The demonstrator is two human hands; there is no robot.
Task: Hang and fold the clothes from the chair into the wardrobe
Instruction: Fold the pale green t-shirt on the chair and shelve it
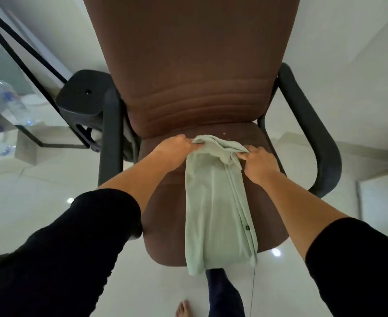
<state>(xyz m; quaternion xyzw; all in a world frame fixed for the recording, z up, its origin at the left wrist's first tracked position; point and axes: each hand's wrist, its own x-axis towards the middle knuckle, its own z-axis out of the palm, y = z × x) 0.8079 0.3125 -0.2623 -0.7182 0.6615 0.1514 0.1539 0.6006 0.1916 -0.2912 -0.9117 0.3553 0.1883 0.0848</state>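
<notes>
A pale green garment (213,209) lies folded lengthwise down the seat of a brown office chair (188,72), its lower end hanging over the seat's front edge. My left hand (173,148) pinches the garment's top left corner near the backrest. My right hand (255,160) grips its top right corner, where the cloth bunches. Both forearms reach forward from black sleeves. No other clothes show on the seat, and the wardrobe is out of view.
The chair has dark armrests (311,131) on both sides. A black stool (85,97) stands to its left, beside a glass table (7,99) with plastic bottles. Glossy white floor tiles (39,202) surround the chair. My bare foot (185,308) shows below the seat.
</notes>
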